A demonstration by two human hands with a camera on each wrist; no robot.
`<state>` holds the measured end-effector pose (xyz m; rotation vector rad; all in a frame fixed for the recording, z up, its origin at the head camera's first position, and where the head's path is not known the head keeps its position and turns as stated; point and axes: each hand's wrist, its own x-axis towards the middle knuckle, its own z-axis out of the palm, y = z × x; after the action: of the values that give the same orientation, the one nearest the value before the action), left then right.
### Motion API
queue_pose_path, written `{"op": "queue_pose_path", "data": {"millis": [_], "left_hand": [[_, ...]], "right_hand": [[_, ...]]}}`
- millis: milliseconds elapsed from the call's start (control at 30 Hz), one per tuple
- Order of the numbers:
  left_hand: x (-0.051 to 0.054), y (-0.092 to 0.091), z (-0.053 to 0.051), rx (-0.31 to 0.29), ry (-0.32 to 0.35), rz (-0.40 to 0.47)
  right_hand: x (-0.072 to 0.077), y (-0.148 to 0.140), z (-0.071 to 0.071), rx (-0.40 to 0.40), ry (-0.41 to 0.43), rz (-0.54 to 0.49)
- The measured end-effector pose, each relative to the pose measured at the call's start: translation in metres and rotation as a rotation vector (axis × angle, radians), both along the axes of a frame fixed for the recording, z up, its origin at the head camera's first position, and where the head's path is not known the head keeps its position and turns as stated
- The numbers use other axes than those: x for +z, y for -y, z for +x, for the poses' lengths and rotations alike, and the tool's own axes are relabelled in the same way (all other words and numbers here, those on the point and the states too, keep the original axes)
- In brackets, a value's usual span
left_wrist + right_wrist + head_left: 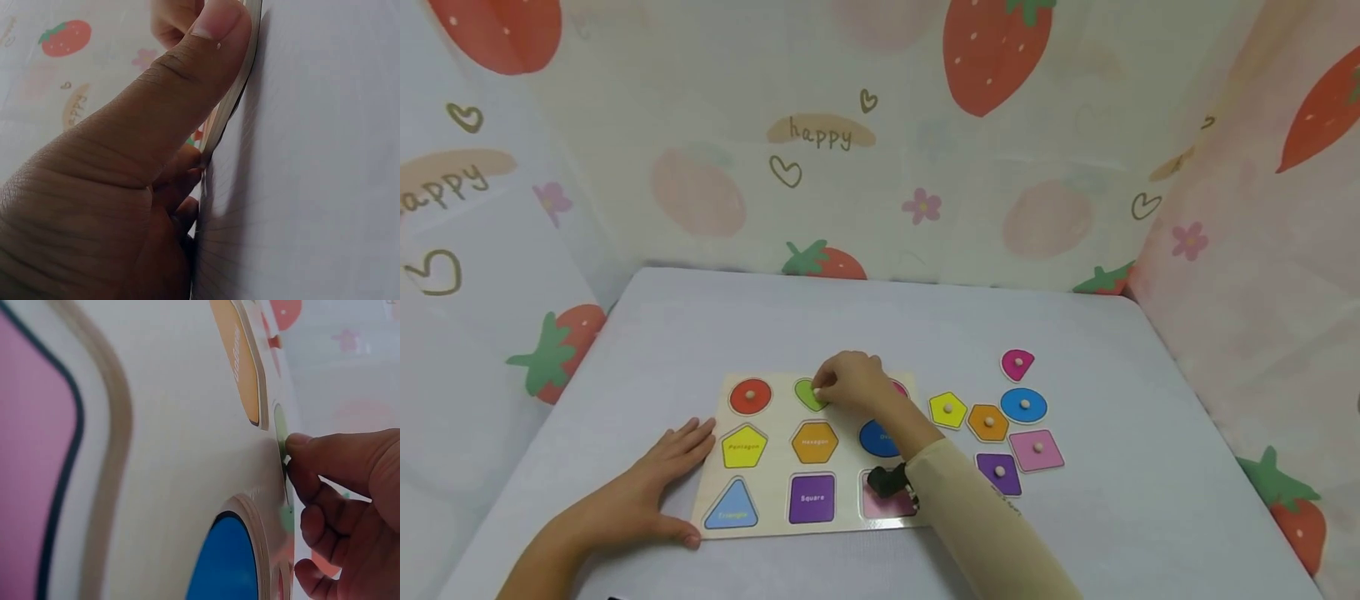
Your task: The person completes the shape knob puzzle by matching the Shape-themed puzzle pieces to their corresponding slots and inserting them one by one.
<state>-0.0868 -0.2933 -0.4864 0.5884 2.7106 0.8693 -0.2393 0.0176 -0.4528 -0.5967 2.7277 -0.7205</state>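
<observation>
Though flat, green heart [806, 393] (pale-knobbed) in the right grip [854, 382]

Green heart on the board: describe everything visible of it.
The pale-edged green heart, seemingly painted wood, lies in the top row of the board, beside the red circle, tip toward the person. The right hand partly hides it and pinches what looks like its pale knob. Whether it sits flush cannot be told.

Curtained tabletop booth [842, 221], strawberry-print walls [992, 167] on three sides, white-covered table [880, 325]
</observation>
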Motion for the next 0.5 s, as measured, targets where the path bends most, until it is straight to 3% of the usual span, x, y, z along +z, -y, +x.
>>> {"op": "queue_pose_path", "data": {"millis": [167,333,500], "left_hand": [[-0.002,0.001,0.001,0.012,0.011,-0.020],[0.001,-0.001,0.001,0.018,0.016,-0.024],[0.000,-0.002,0.001,0.017,0.013,-0.015]], "right_hand": [[0.001,-0.004,0.004,0.022,-0.003,-0.011],[0.012,-0.015,0.009,0.045,-0.053,0.003],[0.022,-0.039,0.014,0.046,-0.105,-0.054]]}}
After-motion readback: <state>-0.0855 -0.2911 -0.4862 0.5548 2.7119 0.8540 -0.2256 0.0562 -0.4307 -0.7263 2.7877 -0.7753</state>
